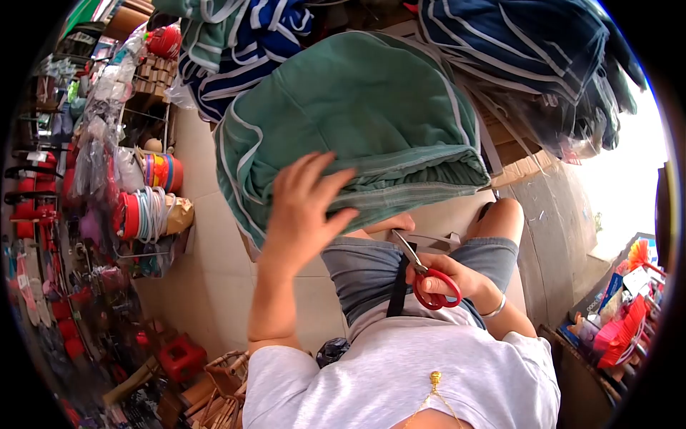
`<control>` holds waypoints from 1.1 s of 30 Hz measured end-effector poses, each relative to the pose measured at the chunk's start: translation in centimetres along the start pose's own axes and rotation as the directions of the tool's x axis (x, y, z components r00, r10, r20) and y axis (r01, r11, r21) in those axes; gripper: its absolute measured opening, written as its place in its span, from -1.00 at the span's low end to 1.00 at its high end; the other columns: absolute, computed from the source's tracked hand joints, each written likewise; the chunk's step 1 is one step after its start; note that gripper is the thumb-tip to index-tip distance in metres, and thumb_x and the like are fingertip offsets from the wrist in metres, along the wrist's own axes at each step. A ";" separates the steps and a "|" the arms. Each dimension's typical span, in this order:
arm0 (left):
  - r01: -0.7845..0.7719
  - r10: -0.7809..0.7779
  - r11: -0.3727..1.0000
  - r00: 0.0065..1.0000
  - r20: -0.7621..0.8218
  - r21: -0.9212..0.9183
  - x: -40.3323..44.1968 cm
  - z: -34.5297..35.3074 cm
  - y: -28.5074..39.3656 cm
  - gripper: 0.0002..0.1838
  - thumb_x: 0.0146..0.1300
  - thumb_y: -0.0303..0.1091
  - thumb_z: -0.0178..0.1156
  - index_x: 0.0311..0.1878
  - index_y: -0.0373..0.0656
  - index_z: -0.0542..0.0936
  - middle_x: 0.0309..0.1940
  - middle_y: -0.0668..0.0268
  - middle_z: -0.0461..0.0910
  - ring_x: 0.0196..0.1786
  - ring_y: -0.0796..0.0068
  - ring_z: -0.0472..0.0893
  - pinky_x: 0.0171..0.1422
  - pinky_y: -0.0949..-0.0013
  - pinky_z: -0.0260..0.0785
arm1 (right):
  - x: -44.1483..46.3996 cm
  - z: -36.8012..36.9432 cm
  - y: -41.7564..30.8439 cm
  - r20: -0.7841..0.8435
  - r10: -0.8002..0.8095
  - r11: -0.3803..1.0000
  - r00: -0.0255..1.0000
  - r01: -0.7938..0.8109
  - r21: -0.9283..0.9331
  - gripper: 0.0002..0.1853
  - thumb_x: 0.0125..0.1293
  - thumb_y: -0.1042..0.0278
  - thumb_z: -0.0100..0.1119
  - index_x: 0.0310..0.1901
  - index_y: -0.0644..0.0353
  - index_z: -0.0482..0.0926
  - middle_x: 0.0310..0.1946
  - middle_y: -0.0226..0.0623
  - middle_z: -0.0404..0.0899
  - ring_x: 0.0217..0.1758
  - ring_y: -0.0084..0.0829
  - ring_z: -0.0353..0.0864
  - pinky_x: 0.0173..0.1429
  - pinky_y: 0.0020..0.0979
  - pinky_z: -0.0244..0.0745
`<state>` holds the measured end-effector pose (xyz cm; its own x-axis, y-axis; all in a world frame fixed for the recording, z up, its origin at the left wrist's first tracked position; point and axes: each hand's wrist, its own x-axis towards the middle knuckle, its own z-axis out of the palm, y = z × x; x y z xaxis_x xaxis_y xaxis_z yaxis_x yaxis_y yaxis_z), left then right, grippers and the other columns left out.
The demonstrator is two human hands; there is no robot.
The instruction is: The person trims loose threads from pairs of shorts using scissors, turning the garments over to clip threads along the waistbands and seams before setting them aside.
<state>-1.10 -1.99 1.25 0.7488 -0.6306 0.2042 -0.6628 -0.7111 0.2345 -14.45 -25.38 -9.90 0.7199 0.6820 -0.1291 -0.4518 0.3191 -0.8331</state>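
Observation:
A large green cloth bundle [336, 93] with white piping lies in front of me, its gathered edge facing my body. Over the bundle's near left part is my left hand [307, 200], fingers spread and holding nothing; whether the fingertips touch the cloth is hard to tell. Red-handled scissors [437, 287] are in my right hand [457, 275], above my lap, with the blades pointing up and to the left. The right hand's fingers are wrapped around the handles, apart from the green cloth.
Blue striped cloth [268, 36] is heaped behind the bundle on the left, navy cloth [514, 43] on the right. Shelves of goods line the left side, with coiled cord [151, 214]. A red stool [182, 357] stands lower left, a box of colourful items [622, 307] at right.

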 end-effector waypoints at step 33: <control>0.247 -0.110 0.874 0.940 0.324 -0.419 3.7 -5.2 -7.5 -0.88 0.30 -0.42 0.16 -0.27 -0.29 0.52 -0.46 0.42 0.48 -0.35 0.69 0.39 -0.23 0.58 0.26 | -1.1 0.1 0.4 -0.084 -0.015 1.000 0.996 0.013 -0.015 -0.53 0.37 -0.09 0.09 -0.09 0.27 0.47 -0.42 -0.40 0.47 -0.36 -0.60 0.50 -0.29 -0.55 0.44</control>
<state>6.61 2.62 5.17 0.7758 -0.6149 -0.1417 -0.3931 -0.6466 0.6537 -15.47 -25.91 -9.99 0.7680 0.6197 -0.1616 -0.4340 0.3180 -0.8429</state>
